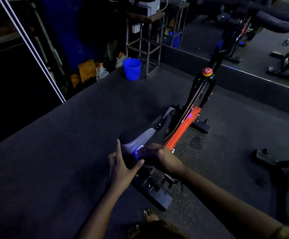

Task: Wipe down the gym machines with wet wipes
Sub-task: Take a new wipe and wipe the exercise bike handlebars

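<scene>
Right now the right grip is pressing a wet wipe onto the rear of the exercise bike's saddle; its fingers are blurred, so curled or flat I cannot tell. The left grip is bracing the saddle's left edge, fingers straight, thumb spread.

The left forearm comes in from 6 o'clock and reaches toward 1 o'clock. The left hand is spread, fingers straight and pointing to 12 o'clock, thumb stretched toward 2 o'clock. The bare right forearm enters from 4 o'clock, angled toward 10 o'clock. The right hand, palm down, curls its blurred fingers over a wipe, just beside the left thumb.
</scene>
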The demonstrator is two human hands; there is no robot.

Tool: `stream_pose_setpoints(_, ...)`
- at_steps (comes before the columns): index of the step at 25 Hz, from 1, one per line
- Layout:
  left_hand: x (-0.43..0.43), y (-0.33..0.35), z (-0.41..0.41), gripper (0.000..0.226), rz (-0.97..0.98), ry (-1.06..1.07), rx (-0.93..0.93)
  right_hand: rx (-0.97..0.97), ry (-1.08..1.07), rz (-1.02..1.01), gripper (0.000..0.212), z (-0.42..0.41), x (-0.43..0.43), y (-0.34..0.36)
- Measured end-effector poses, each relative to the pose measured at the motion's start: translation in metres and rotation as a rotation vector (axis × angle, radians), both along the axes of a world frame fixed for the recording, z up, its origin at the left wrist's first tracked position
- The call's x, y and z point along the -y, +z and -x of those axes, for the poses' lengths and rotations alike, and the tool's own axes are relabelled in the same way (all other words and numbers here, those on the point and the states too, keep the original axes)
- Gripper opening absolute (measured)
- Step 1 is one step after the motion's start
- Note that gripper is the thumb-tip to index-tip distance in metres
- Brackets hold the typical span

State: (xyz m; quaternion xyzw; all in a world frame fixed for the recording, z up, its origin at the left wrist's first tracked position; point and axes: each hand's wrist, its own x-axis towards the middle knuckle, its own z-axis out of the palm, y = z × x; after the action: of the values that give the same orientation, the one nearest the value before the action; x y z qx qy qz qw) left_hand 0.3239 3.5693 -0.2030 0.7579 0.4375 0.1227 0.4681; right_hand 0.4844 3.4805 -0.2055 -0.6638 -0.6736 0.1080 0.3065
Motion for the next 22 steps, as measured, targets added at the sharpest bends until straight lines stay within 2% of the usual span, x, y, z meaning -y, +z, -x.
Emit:
stream_pose_setpoints(1,-0.003,0.004,0.002,0.1,-0.082,-0.005,0.021,-0.009,-0.062,-0.031,0.024,-0.007,0.003,0.002)
stream_pose_setpoints(3,-0.013,0.013,-0.007,0.08,-0.234,-0.053,0.102,-0.034,-0.341,-0.096,0.023,-0.03,-0.003,0.005)
stream_pose_setpoints(5,-0.031,0.016,-0.03,0.074,-0.302,-0.13,0.092,-0.03,-0.613,-0.09,0.026,-0.051,-0.014,0.005)
stream_pose_setpoints(7,-0.048,0.017,-0.055,0.075,-0.337,-0.204,0.029,0.013,-0.71,-0.047,0.024,-0.054,-0.025,-0.006)
stream_pose_setpoints(11,-0.064,0.005,-0.085,0.056,-0.412,-0.256,-0.144,0.056,-0.734,-0.082,0.032,-0.012,-0.018,-0.025)
stream_pose_setpoints(16,-0.059,-0.005,-0.097,0.076,-0.473,-0.15,-0.305,0.089,-0.568,-0.028,0.041,0.052,0.003,-0.01)
stream_pose_setpoints(19,-0.06,-0.009,-0.096,0.088,-0.513,-0.137,-0.312,-0.173,-0.666,-0.036,0.033,0.024,-0.005,0.017)
stream_pose_setpoints(20,-0.06,-0.008,-0.095,0.089,-0.539,-0.143,-0.314,-0.198,-0.7,-0.035,0.031,0.004,-0.016,0.023)
stream_pose_setpoints(22,-0.06,-0.009,-0.096,0.077,-0.572,-0.144,-0.325,-0.029,-0.561,0.036,0.034,-0.037,-0.046,0.026)
